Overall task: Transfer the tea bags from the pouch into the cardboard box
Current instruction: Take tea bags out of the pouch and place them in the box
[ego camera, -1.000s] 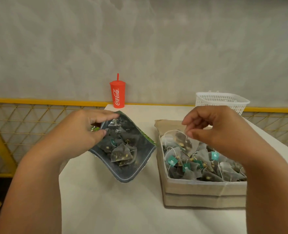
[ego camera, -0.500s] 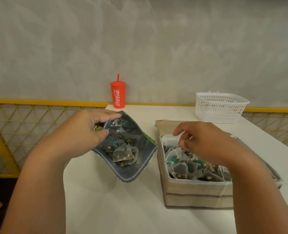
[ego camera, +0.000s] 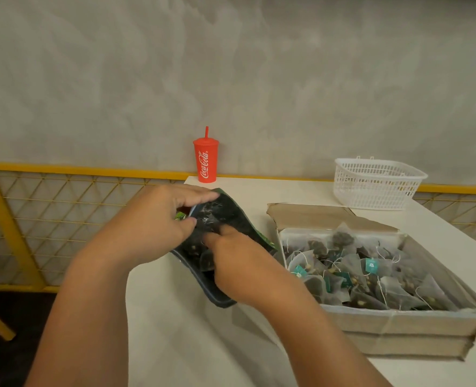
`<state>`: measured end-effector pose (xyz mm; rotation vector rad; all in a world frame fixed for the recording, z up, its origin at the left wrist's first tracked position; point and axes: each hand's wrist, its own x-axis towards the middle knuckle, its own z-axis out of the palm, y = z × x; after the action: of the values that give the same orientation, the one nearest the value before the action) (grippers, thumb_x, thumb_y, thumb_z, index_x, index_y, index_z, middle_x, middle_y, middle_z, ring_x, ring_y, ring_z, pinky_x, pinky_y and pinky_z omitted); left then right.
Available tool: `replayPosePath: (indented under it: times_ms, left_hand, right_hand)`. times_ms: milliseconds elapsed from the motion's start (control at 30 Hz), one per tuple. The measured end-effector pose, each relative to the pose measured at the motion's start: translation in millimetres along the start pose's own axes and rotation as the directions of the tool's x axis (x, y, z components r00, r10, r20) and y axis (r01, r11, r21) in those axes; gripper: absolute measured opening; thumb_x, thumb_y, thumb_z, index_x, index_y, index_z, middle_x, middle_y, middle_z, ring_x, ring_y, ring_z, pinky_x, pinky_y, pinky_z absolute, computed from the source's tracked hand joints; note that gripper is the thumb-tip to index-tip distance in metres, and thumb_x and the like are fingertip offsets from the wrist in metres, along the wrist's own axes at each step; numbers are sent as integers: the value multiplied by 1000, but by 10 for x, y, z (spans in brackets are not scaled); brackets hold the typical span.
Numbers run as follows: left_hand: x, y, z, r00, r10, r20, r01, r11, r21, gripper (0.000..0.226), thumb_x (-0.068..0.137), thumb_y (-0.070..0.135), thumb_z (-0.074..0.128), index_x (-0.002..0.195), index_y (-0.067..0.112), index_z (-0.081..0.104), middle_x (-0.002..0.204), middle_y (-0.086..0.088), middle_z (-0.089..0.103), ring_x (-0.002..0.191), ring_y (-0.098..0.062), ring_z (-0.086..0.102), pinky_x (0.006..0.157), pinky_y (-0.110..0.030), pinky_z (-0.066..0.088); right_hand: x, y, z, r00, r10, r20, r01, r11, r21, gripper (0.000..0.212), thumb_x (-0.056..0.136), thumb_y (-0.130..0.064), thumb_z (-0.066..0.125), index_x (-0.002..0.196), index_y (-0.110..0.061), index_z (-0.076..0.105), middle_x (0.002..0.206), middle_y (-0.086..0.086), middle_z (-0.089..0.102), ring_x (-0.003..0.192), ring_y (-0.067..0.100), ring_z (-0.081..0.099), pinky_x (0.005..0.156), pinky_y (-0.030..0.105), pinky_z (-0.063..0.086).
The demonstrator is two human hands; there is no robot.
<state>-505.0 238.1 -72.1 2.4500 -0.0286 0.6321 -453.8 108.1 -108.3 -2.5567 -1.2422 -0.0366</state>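
Note:
A dark foil pouch (ego camera: pixel 238 219) lies open on the white table, mouth toward me. My left hand (ego camera: pixel 153 219) pinches its upper left edge and holds the mouth open. My right hand (ego camera: pixel 242 266) reaches into the pouch with its fingertips among the tea bags; a pyramid tea bag (ego camera: pixel 206 261) shows just beside the fingers. Whether the fingers pinch one is hidden. To the right stands the open cardboard box (ego camera: pixel 398 322), filled with several mesh tea bags (ego camera: pixel 351 263) with teal tags and white strings.
A red lidded cup with a straw (ego camera: pixel 206 160) stands at the table's far edge by the wall. A white plastic basket (ego camera: pixel 376 182) sits at the back right. A yellow mesh railing (ego camera: pixel 63 174) runs along the left, past the table (ego camera: pixel 175 336) edge.
My right hand dropped a tea bag into the box, then moved left into the pouch. My left hand stayed on the pouch's edge.

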Motion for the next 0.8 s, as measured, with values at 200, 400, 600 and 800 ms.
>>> replayPosePath:
  times_ms: [200, 400, 600, 800]
  left_hand:
    - [2, -23, -7, 1000, 2, 4, -2, 1000, 4, 49, 82, -2, 56, 112, 38, 60, 103, 40, 43, 85, 35, 34, 73, 12, 25]
    - [-2, -24, -13, 1000, 5, 1, -5, 1000, -5, 50, 82, -3, 56, 112, 37, 60, 104, 38, 46, 88, 33, 36, 76, 11, 27]
    - [-9, -7, -31, 1000, -13, 0, 13, 1000, -1, 47, 83, -3, 56, 113, 32, 61, 99, 41, 44, 88, 31, 37, 74, 9, 31]
    - [-18, 15, -36, 999, -31, -16, 30, 1000, -6, 47, 82, -4, 57, 114, 30, 60, 97, 38, 45, 81, 35, 38, 67, 8, 31]
  right_hand:
    - [155, -31, 119, 988, 139, 72, -125, 977, -172, 43, 91, -13, 53, 132, -7, 45, 129, 15, 44, 117, 32, 44, 93, 38, 43]
    - [-10, -44, 83, 992, -11, -126, -9, 986, -165, 35, 87, -11, 57, 122, -8, 52, 117, 12, 53, 103, 29, 57, 83, 34, 48]
    - [-220, -42, -247, 963, -48, -266, 37, 998, -44, 18, 85, -10, 56, 103, -13, 57, 102, 5, 58, 91, 23, 58, 76, 31, 47]
    - [-470, 188, -681, 922, 169, -349, -7, 907, 420, 18, 85, -18, 60, 69, -26, 61, 63, -9, 59, 54, 1, 52, 50, 12, 39]
